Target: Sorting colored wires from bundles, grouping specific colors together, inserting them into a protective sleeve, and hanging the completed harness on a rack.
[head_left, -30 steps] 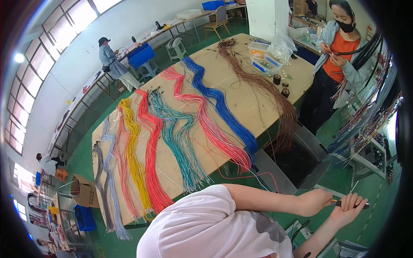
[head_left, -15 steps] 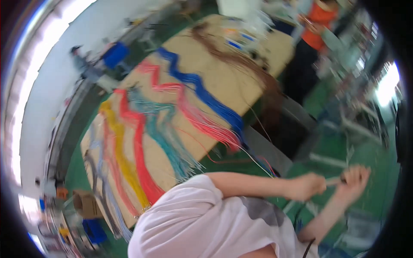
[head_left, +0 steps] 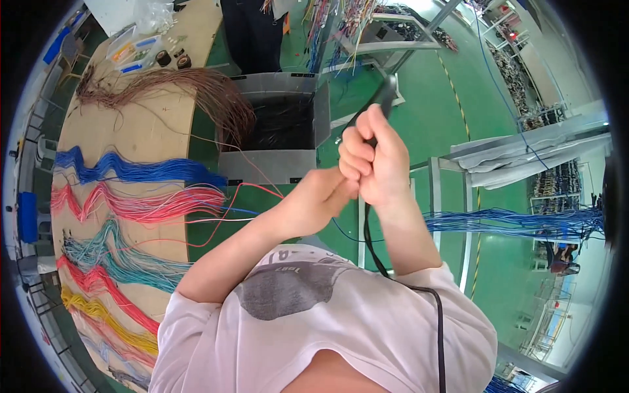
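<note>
In front of my chest my two hands meet. My right hand point(head_left: 377, 157) is closed in a fist around a dark elongated object point(head_left: 388, 95), whose blurred end sticks up past the thumb. A black cord point(head_left: 371, 245) hangs below this hand and runs over my shirt. My left hand point(head_left: 324, 200) is closed too, its fingertips against the right hand's fingers; what it pinches is hidden. A red wire point(head_left: 255, 187) and a blue wire point(head_left: 246, 211) lead from the table's side towards my left forearm and pass behind it.
On the wooden table point(head_left: 154, 141) at left lie blue point(head_left: 131, 167), pink point(head_left: 144, 203), teal point(head_left: 131, 259), yellow point(head_left: 108, 321) and brown wire bundles point(head_left: 164, 85). A grey bin point(head_left: 268, 160) stands beyond my hands, a person point(head_left: 252, 36) behind it. Blue wires point(head_left: 511, 223) stretch across a metal frame point(head_left: 436, 190) at right.
My view has swung to the right, so the table now sits at the left. My hands, apart with something stretched between them before, are now together, the right one raised.
</note>
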`<state>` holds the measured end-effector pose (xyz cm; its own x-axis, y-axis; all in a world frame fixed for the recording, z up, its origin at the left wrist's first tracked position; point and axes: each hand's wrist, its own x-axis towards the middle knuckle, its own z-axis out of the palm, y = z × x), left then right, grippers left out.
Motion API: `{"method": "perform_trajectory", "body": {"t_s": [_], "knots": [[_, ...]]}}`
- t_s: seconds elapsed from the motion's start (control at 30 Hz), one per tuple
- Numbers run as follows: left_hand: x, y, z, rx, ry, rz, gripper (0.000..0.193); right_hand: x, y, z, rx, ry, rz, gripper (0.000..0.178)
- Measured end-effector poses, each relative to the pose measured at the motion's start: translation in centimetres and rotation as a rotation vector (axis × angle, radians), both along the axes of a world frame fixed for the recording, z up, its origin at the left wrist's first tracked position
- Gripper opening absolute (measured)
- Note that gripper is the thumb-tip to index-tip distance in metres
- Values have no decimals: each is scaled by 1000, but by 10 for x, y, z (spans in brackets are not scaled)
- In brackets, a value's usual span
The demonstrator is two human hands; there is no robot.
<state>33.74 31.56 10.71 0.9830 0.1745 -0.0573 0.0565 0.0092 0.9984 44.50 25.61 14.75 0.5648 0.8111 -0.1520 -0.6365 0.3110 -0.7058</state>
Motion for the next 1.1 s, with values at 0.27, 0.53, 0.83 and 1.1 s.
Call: {"method": "perform_trajectory", "body": {"t_s": [0.27, 0.53, 0.83, 1.1], "knots": [[6, 95, -16, -1422, -436, 363, 59, 12, -32, 10, -500, -592, 1382, 25], [-69, 196, -5, -903, -800, 773, 17, 55, -76, -76, -894, -1357, 334, 29], [-135, 199, 48, -798, -1062, 512, 23, 57, -53, -96, -635, -1429, 33, 34], [-129, 211, 63, -907, -907, 849, 25, 31, -39, -76, -824, -1315, 182, 32]]}}
